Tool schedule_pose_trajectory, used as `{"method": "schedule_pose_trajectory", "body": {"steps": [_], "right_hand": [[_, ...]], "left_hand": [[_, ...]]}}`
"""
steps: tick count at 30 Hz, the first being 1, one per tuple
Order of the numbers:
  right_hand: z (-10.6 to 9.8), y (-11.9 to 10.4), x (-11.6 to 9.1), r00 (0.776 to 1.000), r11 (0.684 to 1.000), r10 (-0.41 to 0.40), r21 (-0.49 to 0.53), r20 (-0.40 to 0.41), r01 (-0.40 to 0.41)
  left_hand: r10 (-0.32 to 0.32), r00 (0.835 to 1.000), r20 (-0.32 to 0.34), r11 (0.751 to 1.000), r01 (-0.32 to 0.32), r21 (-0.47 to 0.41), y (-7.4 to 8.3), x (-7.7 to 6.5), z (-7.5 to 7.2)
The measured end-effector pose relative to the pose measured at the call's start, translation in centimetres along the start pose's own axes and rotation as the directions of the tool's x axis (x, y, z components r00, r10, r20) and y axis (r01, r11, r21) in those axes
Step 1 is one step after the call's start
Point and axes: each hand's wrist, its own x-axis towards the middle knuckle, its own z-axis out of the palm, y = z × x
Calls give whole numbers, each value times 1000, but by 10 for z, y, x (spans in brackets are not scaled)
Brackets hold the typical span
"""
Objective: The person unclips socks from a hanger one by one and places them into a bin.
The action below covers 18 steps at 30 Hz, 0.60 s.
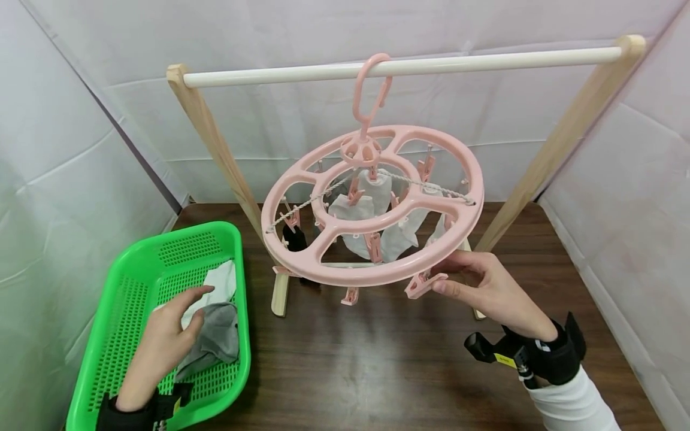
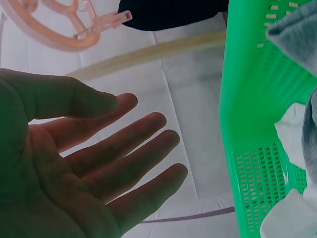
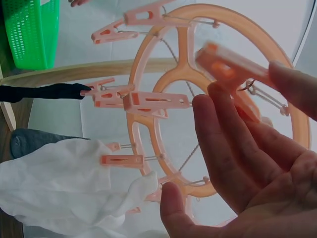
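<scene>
A round pink clip hanger (image 1: 350, 275) hangs tilted by its hook from a white rod. At its near right edge my right hand (image 1: 493, 287) pinches a pink clothes peg (image 1: 423, 284) between thumb and fingers; in the right wrist view that peg (image 3: 233, 69) holds no cloth. Over the green basket (image 1: 245, 335) is my left hand (image 1: 167, 335), fingers spread and bent a little, nothing in its grasp. Below it in the basket lie a grey cloth piece (image 1: 215, 338) and a white one (image 1: 223, 280). White sock-like pieces (image 1: 399, 236) hang from other pegs.
The white rod (image 1: 485, 63) rests on wooden legs (image 1: 560, 143) at both sides. A black piece (image 1: 294, 237) hangs at the hanger's left, and a dark grey one (image 3: 39, 141) shows near the white cloth. White sheets enclose the brown table (image 1: 366, 371).
</scene>
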Motion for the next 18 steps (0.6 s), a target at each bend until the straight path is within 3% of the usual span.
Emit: {"method": "schedule_pose_trajectory", "body": {"steps": [3, 5, 12, 18], "right_hand": [[0, 0, -1, 1000, 1000, 1, -29, 1, -1], [1, 0, -1, 1000, 999, 4, -46, -6, -4], [3, 2, -4, 999, 998, 28, -54, -14, -29], [2, 9, -9, 1000, 999, -14, -30, -6, 13]], "left_hand": [[-8, 1000, 12, 1000, 8, 14, 25, 3, -4], [-13, 1000, 28, 1000, 12, 7, 31, 4, -3], [51, 999, -1, 999, -51, -19, 28, 1, 8], [55, 998, -3, 998, -55, -14, 29, 0, 12]]}}
